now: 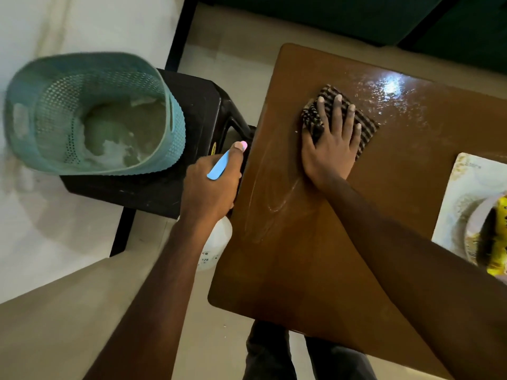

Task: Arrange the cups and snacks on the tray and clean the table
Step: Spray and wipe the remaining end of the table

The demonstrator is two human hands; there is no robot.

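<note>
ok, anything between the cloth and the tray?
Nothing: in the head view only bare tabletop lies between the striped cloth and the tray.

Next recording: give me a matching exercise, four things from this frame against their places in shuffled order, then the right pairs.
Things
1. teal perforated plastic basket
2. brown-and-cream striped cloth
3. white spray bottle with blue trigger
4. yellow snack packet

Places
A. gripped in the left hand
B. on the black plastic stool
C. on the white tray
D. under the flat right hand on the brown wooden table

Pairs: 1-B; 2-D; 3-A; 4-C
</note>
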